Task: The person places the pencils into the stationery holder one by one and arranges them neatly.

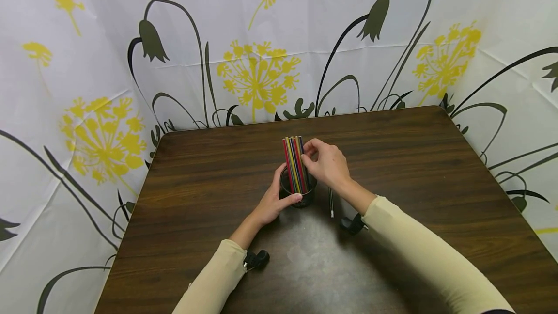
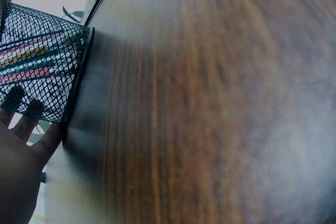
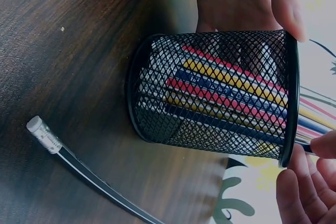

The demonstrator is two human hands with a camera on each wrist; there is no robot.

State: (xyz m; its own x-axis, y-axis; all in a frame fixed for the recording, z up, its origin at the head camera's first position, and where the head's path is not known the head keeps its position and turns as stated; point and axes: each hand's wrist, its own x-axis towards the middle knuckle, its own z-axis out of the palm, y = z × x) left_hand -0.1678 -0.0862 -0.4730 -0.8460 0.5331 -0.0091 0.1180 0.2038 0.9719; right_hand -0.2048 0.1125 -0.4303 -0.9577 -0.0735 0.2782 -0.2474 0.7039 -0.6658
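A black wire-mesh pencil cup (image 3: pixel 157 121) stands upright on the table, holding a bundle of red, yellow and dark blue pencils (image 1: pixel 294 161). My left hand (image 1: pixel 271 201) grips the cup from its left side, thumb near the front of the rim and fingers round the mesh. At the right of the bundle, my right hand (image 1: pixel 329 163) pinches a dark pencil (image 3: pixel 304 147) between thumb and fingers, just above the rim in the right wrist view. The pencil's lower part is inside the cup. Some of the right fingers are hidden in the head view.
A black pencil (image 1: pixel 331 206) with a white eraser end lies on the table just right of the cup, partly under my right hand. The brown wood-grain table (image 1: pixel 209 168) meets a flower-printed white curtain (image 1: pixel 261 28) along its back edge. Both wrists carry small black cameras.
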